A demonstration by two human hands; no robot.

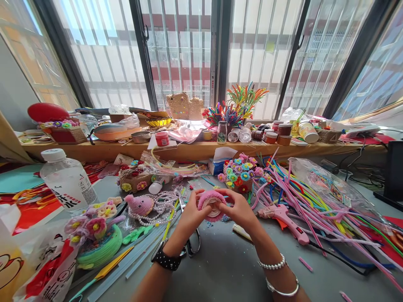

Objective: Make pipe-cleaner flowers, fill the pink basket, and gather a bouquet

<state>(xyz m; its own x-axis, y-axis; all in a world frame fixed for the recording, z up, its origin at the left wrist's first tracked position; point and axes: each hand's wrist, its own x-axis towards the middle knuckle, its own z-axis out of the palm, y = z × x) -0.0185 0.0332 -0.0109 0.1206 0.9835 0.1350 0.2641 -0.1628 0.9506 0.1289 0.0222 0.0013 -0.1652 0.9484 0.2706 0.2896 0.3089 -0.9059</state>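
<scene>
A round, hollow pink piece of fuzzy coiled pipe cleaner (pixel 210 197) is held above the grey table, its paler inside facing me. My left hand (pixel 194 209) grips its left side, with the thumb at the opening. On the other side my right hand (pixel 241 209) holds it the same way, both thumbs meeting near the middle. A pair of scissors (pixel 194 245) lies partly hidden beneath my left wrist. To the right of my right hand rests a pink glue gun (pixel 291 224) with a black cord.
Pink, blue and yellow pipe cleaners (pixel 310 197) spread over the right side. Clear glue sticks (pixel 126 260), bead strings (pixel 165 205) and a green coiled piece (pixel 103 249) lie left, near a plastic bottle (pixel 67 180). Flower baskets (pixel 241 172) stand behind my hands, below a cluttered sill (pixel 189 149).
</scene>
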